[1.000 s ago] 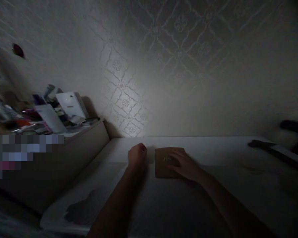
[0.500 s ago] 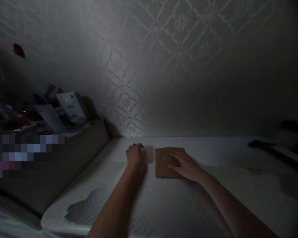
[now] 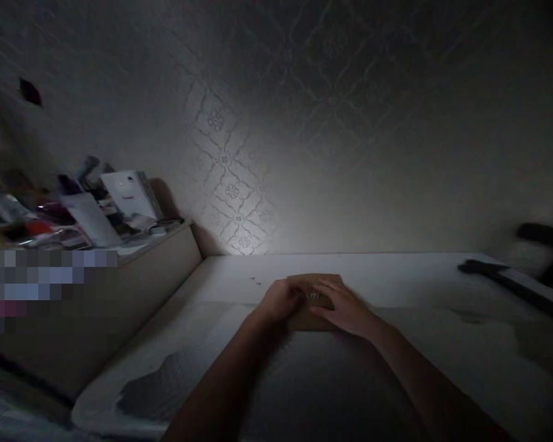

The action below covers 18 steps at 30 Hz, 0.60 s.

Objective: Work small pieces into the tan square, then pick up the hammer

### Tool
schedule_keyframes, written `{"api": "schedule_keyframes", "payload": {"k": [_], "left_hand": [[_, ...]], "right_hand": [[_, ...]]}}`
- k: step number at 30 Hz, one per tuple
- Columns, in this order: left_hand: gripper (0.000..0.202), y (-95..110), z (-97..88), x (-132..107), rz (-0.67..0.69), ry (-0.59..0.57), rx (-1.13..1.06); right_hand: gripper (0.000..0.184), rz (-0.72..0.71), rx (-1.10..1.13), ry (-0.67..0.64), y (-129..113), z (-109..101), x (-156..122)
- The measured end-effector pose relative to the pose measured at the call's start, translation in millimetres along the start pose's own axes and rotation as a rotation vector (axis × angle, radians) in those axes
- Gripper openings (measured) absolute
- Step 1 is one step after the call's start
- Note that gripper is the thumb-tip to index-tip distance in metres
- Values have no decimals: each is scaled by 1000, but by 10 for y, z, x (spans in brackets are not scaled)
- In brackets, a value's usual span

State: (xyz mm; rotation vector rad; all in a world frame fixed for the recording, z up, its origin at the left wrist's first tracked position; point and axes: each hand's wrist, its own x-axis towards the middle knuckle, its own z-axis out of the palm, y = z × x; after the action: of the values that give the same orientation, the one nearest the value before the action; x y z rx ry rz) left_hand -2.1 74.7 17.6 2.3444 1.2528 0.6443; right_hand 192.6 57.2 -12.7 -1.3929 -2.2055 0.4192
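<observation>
1. Forearms reach up from the bottom edge of the dim view and meet at the middle of a pale table (image 3: 396,368).
2. Left hand (image 3: 282,301) rests on the left edge of a flat brown box (image 3: 314,283), fingers curled loosely over that edge and touching it; in this light I cannot tell whether they grip it or only lie on it.
3. Right hand (image 3: 345,307) lies flat on top of the box, fingers spread and relaxed, pressing down rather than clasping.
4. Brown box sits flat on the table, near its middle, well short of the wall, with small pale markings on its lid between the two hands.
5. Dark specks (image 3: 255,281) lie on the table just left of the box.
6. Dark long object (image 3: 483,267) lies at the far right edge of the table.
7. Lower side cabinet (image 3: 166,258) to the left carries a clutter of white boxes (image 3: 129,193) and papers.
8. Patterned wallpaper (image 3: 233,190) rises behind the table.
</observation>
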Motion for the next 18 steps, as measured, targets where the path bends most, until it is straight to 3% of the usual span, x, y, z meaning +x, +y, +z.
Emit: {"api": "schedule_keyframes", "payload": {"k": [7, 11, 18], "left_hand": [[23, 35, 12, -1, -74, 42, 39], [18, 24, -49, 19, -198, 164, 23], [17, -116, -362, -61, -598, 369, 326]], "right_hand": [[57, 2, 20, -24, -25, -32, -12], [57, -7, 28, -15, -21, -23, -16], [59, 21, 2, 3, 15, 15, -17]]}}
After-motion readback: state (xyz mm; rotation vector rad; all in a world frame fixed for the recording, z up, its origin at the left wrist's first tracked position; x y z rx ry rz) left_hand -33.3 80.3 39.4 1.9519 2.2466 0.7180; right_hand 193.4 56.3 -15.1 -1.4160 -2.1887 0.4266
